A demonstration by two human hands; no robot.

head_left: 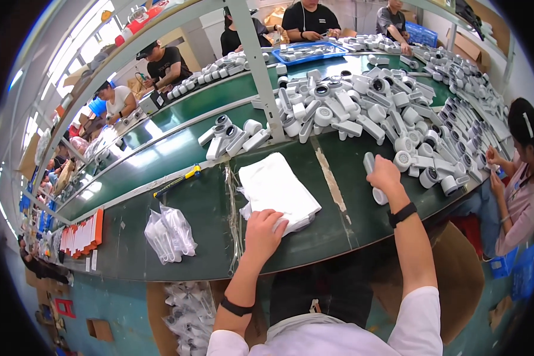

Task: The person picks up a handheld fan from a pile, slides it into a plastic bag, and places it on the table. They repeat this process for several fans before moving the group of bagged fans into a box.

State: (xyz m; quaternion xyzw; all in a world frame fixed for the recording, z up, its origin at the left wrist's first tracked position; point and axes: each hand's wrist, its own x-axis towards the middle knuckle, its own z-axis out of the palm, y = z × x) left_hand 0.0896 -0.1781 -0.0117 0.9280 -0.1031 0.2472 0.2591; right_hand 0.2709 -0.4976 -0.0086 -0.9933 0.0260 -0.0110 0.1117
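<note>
My left hand point(264, 234) rests on the near edge of a stack of thin white plastic bags point(279, 187), its fingers lying on the top sheet and the thumb apart. On the right, my right hand point(385, 177) is closed around the handle of a pale grey handheld device point(379, 196); its lower end shows below my fingers near the table top. Just beyond that hand spreads a large heap of similar grey devices point(350, 107) with round heads and short handles. A few more devices point(231, 139) lie behind the bag stack, left of the metal post.
Several bagged items point(171, 234), a yellow-and-black cutter point(178, 180) and orange-white boxes point(83, 234) lie to the left. A metal post point(261, 71) rises behind the bags. A blue tray point(310, 52) sits across the line. A co-worker point(519, 178) sits at right; others work opposite.
</note>
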